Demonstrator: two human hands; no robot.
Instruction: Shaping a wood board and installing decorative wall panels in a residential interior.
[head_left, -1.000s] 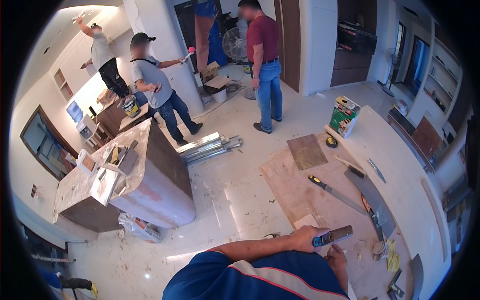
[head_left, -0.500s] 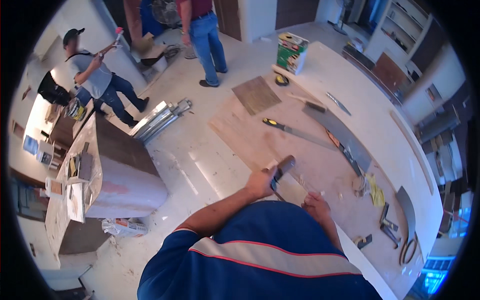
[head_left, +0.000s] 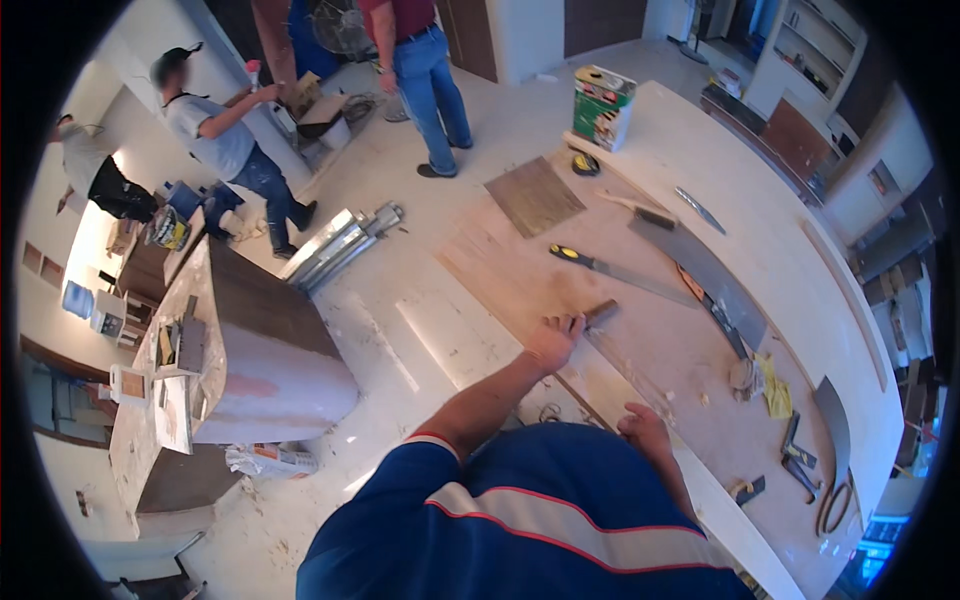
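My left hand (head_left: pixel 553 343) is closed around a brown block-shaped tool (head_left: pixel 601 313), whose exact kind I cannot make out. It is low over the near edge of the pinkish wooden board (head_left: pixel 480 250), next to a long pale wood strip (head_left: pixel 610 395). My right hand (head_left: pixel 645 430) is closer to my body by that strip, its fingers curled in; whatever they hold, if anything, is hidden. Beyond my left hand lie a handsaw (head_left: pixel 620 270) with a black and yellow handle and a dark brown square panel (head_left: pixel 535 196).
A green tin (head_left: pixel 604 108), tape measure (head_left: pixel 585 163), brush (head_left: pixel 640 208), orange-handled tool (head_left: pixel 712 308), yellow cloth (head_left: pixel 775 386) and scissors (head_left: pixel 834 508) are on the worktop. Metal profiles (head_left: pixel 340 252) lie left, near a curved counter (head_left: pixel 280 390). Several people stand beyond.
My left hand has moved outward and lowered the brown tool toward the board. My right hand's fingers have curled differently. The view has shifted, bringing another person in at the left.
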